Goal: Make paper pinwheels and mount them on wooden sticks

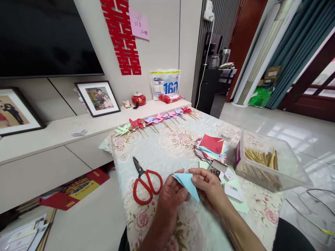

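A light-blue sheet of paper (188, 184), folded into a triangle, is held between both hands above the flowered tablecloth. My left hand (171, 193) grips its left and lower side, thumb on top. At its right edge, my right hand (208, 183) pinches the paper between thumb and fingers. Red-handled scissors (143, 183) lie left of my left hand, blades pointing away. Beyond my right hand sits a stack of coloured paper squares (210, 144), red on top. A small open box of metal pins (216, 170) and a white box (233, 192) rest beside my right wrist.
Several paper pinwheels on sticks (137, 123) line the table's far edge. A clear plastic bin (272, 174) of wooden sticks stands at the right. Behind the table, a white cabinet (62, 139) carries framed photos (98, 99), a red jar (138, 99) and a plastic bag (165, 83).
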Demonstrator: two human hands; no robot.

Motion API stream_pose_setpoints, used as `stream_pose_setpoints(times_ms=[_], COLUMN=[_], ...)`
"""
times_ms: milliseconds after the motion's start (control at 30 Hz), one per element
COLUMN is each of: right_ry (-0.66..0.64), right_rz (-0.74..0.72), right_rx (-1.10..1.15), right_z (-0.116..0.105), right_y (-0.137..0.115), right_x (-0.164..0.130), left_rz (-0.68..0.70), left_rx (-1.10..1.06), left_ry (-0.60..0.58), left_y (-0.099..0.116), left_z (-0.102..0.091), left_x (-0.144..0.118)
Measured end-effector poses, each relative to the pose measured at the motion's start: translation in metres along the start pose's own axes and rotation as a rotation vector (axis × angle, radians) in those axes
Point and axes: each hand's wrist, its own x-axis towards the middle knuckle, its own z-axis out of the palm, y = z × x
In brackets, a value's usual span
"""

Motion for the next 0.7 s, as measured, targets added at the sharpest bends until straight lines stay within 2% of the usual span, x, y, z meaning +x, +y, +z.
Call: stream_pose_setpoints(times_ms=[133, 300, 600, 700], right_ry=[-0.095, -0.120, -0.225, -0.250], right_rz=[0.066, 0.077, -0.029, -0.077], right_rx=[0.143, 0.142, -0.099, -0.180], right_z=[0.008, 0.011, 0.008, 0.005], right_y=[-0.005, -0.009, -0.005, -0.006], right_x=[-0.005, -0.008, -0.009, -0.010], left_rz=[-0.030, -0.026, -0.030, -0.031], left_rx=[-0.045, -0.059, -0.047, -0.063], left_ry=[-0.032, -0.024, -0.025, 0.015], left_y=[0.002, 0.001, -0.001, -0.003], left_z=[-0.001, 0.000, -0.002, -0.004], left_x=[-0.004, -0.003, 0.002, 0.003])
